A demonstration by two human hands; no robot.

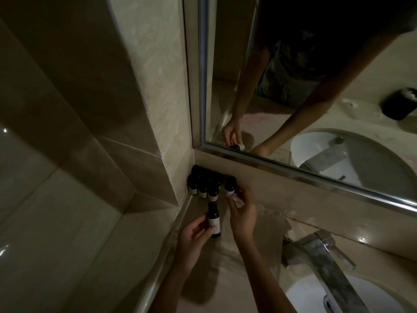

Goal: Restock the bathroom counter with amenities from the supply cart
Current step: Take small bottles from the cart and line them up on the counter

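The small dark bottle (55,219) that mattered most stood upright in the person's left hand (194,238), thumb and fingers curled round its lower half, just above the counter (225,254) and a little in front of the rest. A second bottle (230,185) was pinched near its label by the fingertips of the right hand (242,214), tilted and close against the wall under the mirror (293,86). Between them and the tiled corner a cluster of matching bottles (203,181) stood packed together on the counter, touching or nearly so.

From where I stood this looked like the placing step, well along, with several bottles already set out. The next move would call for lowering each held bottle upright beside the cluster without knocking the neighbours over, and there was little room in that corner.

Each bottle wore a pale label, but the light was too poor to read any word or brand. The tap (325,256) and white basin (304,297) lay off to the right. No cart was in sight.
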